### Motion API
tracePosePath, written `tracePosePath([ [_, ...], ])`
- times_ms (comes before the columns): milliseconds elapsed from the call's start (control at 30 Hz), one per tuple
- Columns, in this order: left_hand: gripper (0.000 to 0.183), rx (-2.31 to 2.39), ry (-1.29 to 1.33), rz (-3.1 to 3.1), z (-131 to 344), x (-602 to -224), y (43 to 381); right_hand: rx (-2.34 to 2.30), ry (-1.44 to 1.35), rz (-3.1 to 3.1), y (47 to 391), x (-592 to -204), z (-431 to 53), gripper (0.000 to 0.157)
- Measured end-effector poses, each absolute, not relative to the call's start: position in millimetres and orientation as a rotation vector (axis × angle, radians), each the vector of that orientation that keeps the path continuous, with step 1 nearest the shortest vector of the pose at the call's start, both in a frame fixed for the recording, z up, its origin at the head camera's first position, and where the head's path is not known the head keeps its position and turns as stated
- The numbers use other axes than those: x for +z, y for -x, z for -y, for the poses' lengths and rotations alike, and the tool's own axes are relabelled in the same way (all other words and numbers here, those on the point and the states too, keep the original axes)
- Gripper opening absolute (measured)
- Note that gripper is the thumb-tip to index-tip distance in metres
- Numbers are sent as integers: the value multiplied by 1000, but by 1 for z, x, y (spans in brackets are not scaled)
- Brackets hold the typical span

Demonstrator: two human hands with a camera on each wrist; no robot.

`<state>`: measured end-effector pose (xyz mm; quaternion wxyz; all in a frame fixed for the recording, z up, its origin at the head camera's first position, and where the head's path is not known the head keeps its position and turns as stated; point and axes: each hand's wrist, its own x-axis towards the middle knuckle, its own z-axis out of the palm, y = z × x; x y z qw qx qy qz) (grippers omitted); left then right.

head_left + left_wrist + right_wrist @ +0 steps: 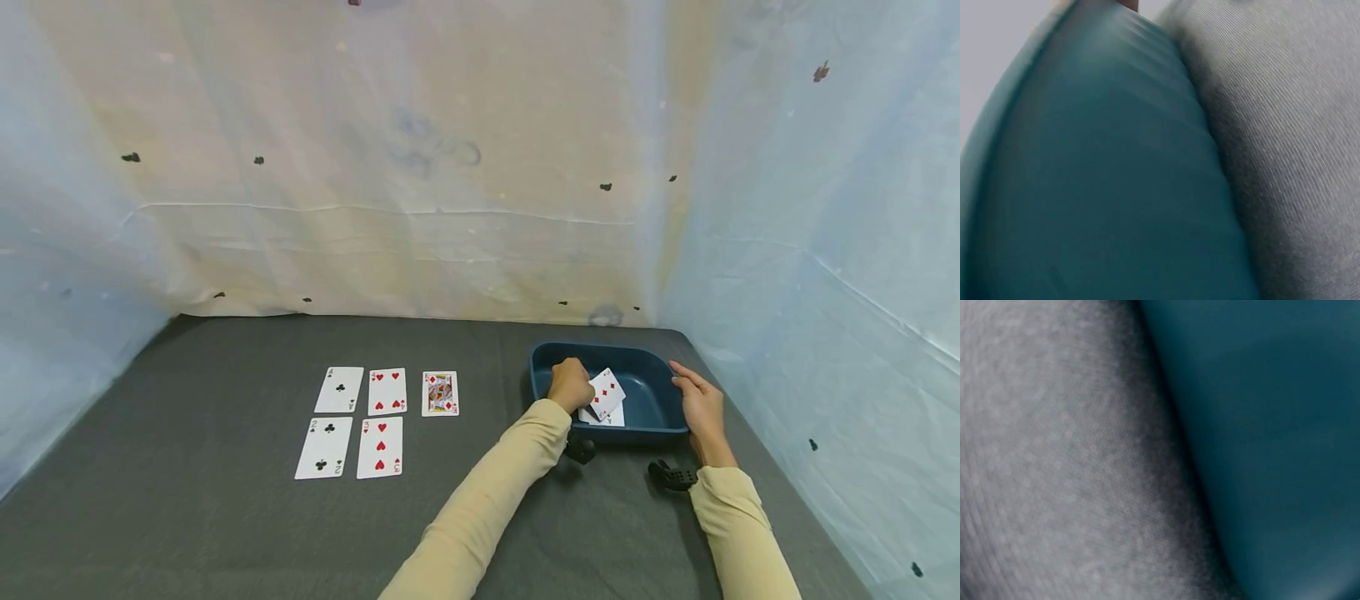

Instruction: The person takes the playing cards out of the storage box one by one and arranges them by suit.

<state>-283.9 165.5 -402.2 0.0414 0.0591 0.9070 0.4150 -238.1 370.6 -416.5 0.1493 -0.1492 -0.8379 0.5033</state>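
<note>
My left hand (572,385) reaches over the near left side of a dark blue plastic basin (647,433). With curled fingers it pinches a diamond playing card (607,392), which is tilted above another white card (615,417) in the basin. Part of both cards is hidden by the hand. At the basin's right end, my right hand (703,410) grips the rim between thumb and fingers. Both wrist views are filled by the basin's outer wall (1104,162) and grey cloth, with no fingers clearly in sight.
On the grey cloth-covered table (187,500), several face-up cards lie in two rows to the left: an ace of clubs (340,389), heart cards (380,447), a two of clubs (323,448) and a king of diamonds (440,393). Pale sheeting (450,275) encloses the back and sides.
</note>
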Motion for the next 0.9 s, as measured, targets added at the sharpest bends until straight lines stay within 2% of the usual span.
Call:
tracePosePath([
  [67,8,1306,-139,-2735,-165,-399,282,1449,432,2411,238,-416,-370,43],
  [233,11,1410,-57,-2623,-164,-393,278,1462,443,2404,239,-416,-369,43],
  [900,17,1866,-146,-2247,-139,-379,265,1525,478,2352,241,-416,-368,42],
])
